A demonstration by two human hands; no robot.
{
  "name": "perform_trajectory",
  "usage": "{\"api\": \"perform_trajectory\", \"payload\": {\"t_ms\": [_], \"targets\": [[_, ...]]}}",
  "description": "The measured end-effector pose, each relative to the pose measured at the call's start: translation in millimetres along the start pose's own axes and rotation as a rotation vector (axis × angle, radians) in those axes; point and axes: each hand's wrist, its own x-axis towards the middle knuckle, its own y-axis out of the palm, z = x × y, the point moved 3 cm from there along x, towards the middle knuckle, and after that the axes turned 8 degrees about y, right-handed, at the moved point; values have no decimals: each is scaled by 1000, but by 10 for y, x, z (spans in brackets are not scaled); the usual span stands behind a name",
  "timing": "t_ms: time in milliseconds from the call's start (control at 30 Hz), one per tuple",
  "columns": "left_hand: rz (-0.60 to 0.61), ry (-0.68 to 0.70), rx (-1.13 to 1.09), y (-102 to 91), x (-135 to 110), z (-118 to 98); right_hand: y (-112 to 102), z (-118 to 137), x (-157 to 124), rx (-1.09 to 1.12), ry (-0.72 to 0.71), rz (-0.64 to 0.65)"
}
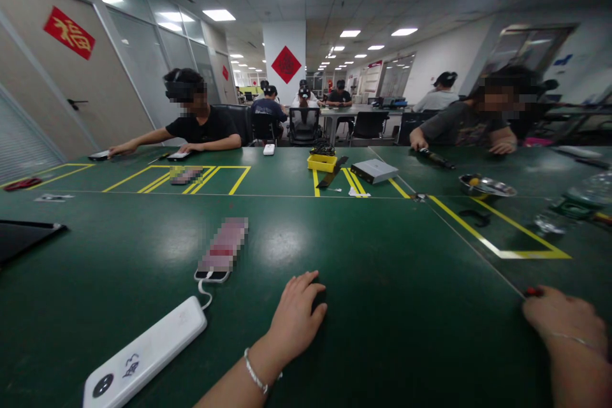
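My left hand (297,311) rests palm down on the green table (382,306), its fingers slightly apart and nothing in them. To its left lies a phone (224,248), its screen blurred, joined by a short white cable (205,293) to a white power bank (148,354) with handwriting on it. At the right edge, my right hand (564,322) is closed around a small thing with a red end (533,292). Most of that thing is hidden by the fingers, so its kind cannot be made out.
Yellow tape marks the table. Farther off are a yellow bin (321,162), a grey box (374,171), a metal bowl (486,186) and a plastic bottle (590,194). A black tray-like thing (29,239) lies left. Two people sit across the table, one handling a dark tool (437,159).
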Motion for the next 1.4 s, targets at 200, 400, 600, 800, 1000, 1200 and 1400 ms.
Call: {"api": "perform_trajectory", "payload": {"t_ms": [200,400,600,800,1000,1200,1400], "targets": [[2,2,-1,-7,2,7,2,77,-21,27,38,26],[5,1,-16,-9,1,0,-134,129,-118,62,162,132],[-27,-13,-37,-24,27,-9,-378,659,-516,25,-8,125],[-90,-30,-147,12,54,-139,-390,1955,-2054,444,-490,568],[-23,-124,-223,89,16,-179,-206,2385,-3304,684,-716,990],[-50,-226,-447,34,38,-43,-366,2093,-2175,362,-776,330],[-141,-299,-671,43,46,-2,-189,859,-570,43,-354,-162]]}}
